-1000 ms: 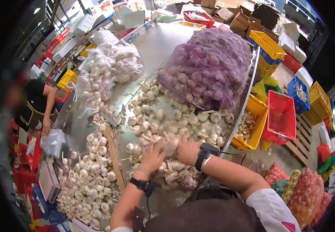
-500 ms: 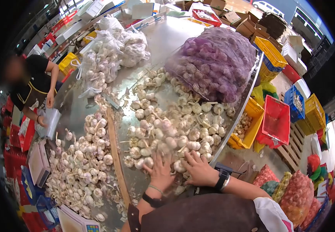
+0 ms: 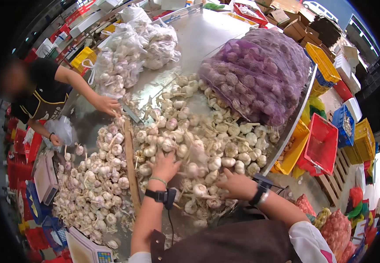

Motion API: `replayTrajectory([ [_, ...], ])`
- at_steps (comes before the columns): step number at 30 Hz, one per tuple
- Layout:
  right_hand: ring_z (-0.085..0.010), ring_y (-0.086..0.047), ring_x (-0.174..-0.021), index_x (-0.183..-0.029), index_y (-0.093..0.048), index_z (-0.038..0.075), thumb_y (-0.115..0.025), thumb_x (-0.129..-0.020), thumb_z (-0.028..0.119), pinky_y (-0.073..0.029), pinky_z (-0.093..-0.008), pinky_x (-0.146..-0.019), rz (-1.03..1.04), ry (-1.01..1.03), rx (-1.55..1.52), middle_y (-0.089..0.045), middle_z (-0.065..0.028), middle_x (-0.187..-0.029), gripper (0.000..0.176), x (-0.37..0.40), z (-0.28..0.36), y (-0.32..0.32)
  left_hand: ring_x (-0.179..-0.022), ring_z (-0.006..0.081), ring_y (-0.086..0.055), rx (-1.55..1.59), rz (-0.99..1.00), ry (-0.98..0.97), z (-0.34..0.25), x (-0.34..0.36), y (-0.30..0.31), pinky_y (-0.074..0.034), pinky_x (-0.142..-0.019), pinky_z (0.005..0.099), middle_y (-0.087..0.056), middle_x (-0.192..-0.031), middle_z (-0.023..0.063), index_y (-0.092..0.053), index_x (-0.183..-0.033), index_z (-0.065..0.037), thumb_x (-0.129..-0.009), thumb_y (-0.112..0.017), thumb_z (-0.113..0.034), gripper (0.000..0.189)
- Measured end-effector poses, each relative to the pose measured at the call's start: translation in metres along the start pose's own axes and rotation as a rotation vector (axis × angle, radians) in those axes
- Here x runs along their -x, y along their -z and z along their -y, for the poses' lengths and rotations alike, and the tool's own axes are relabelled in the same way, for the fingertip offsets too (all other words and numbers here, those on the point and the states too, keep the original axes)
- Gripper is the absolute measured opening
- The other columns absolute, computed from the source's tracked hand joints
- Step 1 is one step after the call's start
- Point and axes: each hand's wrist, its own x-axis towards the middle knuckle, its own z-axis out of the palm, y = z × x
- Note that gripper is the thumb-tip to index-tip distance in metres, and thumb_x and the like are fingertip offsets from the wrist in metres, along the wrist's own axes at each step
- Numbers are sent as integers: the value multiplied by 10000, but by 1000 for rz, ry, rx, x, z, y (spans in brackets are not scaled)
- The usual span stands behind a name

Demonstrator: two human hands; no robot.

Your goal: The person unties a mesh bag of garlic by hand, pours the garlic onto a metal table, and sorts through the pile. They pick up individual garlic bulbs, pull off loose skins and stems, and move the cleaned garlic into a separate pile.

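Loose garlic bulbs [image 3: 230, 150] are heaped across the metal table in front of me. My left hand [image 3: 164, 166] rests with fingers apart against bulbs at the heap's left side, near a wooden strip [image 3: 131, 168]. To the right, my right hand [image 3: 239, 184] touches the near side of the heap, thumb and fingers apart and the fingertips partly hidden. Between my hands lie several bulbs, some smeared by motion. Neither hand is closed around a bulb. Beyond the strip is a second garlic pile [image 3: 89, 193].
A purple mesh sack [image 3: 260, 74] of garlic sits at the far right, white plastic bags [image 3: 120, 57] of garlic at the far left. A co-worker's hand [image 3: 106, 105] reaches over the table. Scales [image 3: 85, 250] stand left; yellow [image 3: 293, 149] and red crates [image 3: 321, 142] right.
My left hand has moved forward and left, my right hand to the right. Bulbs now lie nearer me between them. The co-worker's arm has stretched out over the table towards the wooden strip.
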Motion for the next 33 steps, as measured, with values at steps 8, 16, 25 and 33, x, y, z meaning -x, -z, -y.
replayTrajectory([
  [8, -357, -645, -873, -1018, -668, 53, -674, -851, 242, -516, -446, -783, -448, 38, -342, -672, -159, -917, 252, -52, -15, 67, -858, 358, -613, 179, -335, -281, -36, 10, 4, -477, -767, 492, -624, -923, 137, -661, -899, -47, -802, -714, -193, 183],
  [16, -398, -624, -842, -843, -637, 20, -624, -754, 149, -508, -464, -754, -511, 108, 34, -627, -196, -914, 157, -146, 13, 56, -875, 386, -611, 375, -199, -330, -42, 49, -28, -513, -737, 469, -549, -992, 182, -633, -992, -64, -781, -717, -164, 248],
  [25, -255, -634, -974, -1101, -605, 42, -783, -704, 264, -537, -376, -791, -155, 263, -1462, -637, -137, -1074, 489, -148, -34, 101, -873, 356, -603, 440, -631, -289, -8, -15, 11, -497, -750, 453, -584, -922, 128, -633, -999, -70, -830, -683, -126, 184],
  [33, -216, -687, -862, -1087, -652, 56, -676, -890, 253, -549, -358, -671, -359, -121, -480, -704, -114, -995, 281, -246, -45, 158, -980, 373, -591, 130, -252, -226, -10, -143, 15, -506, -848, 454, -633, -1000, 155, -620, -1112, -75, -829, -555, -58, 291],
])
